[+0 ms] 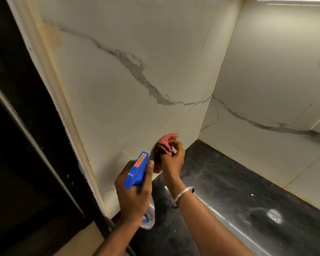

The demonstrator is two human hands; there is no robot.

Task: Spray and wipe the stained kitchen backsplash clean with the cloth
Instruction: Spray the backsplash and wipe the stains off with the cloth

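Step in hand: wiping. Right grip (172,159) clutches bunched pink cloth (165,143) against backsplash (137,108), low, just above dark desk (229,182). Left grip (133,193) curled round spray bottle (137,169). Next, likely: firm strokes across the tile.

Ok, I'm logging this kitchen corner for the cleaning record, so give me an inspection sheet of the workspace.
Surface: black countertop, pale smears and white specks.
Job's things: marble-look backsplash, yellowish staining along its left edge; red cloth against it; spray bottle, blue head.
Clutter: nothing seen.
Grippers: left hand grips the spray bottle; right hand holds the red cloth.
Cables: nothing seen.
Surroundings: dark frame at left; second tiled wall at right.
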